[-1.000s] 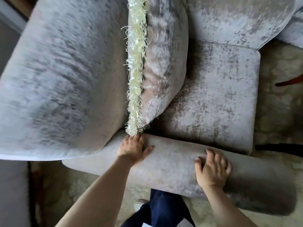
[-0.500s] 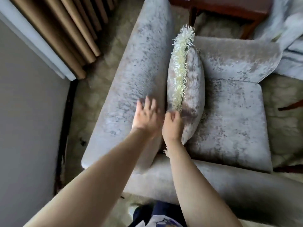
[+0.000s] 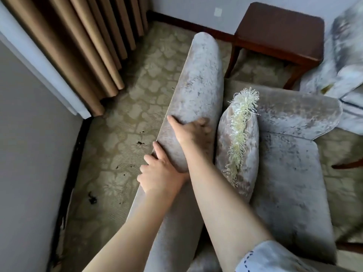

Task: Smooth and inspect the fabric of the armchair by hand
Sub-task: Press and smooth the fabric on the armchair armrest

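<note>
Right grip draped over the rounded top of the backrest, thumb stretched to the rear edge, fingers bent over the seat-facing side, so it is clamped round the roll, palm on the fabric. Left grip just below it on the same roll, touching the right forearm, fingers hooked over the rear edge and closed on it, index finger laid along the seam. Armchair stands on the patterned carpet near the room corner by the curtain. Its backrest runs diagonally up the view, with the seat to its right and the far armrest across the seat's far edge. A cushion with a pale fringe stands on edge at the seat's rear edge, leaning on the backrest just beside the right grip, not touched. Step in hand, by my read: smoothing and feeling the backrest top, both grips about mid-length. Seat, armrests and upper backrest likely still to do. Next move probably calls for sliding both palms along the roll toward its far end with light, even pressure and flatter fingers. The nap shows patchy light and dark streaks, so stroke direction will matter. Keep clear of the cushion or it may tip onto the seat.
</note>
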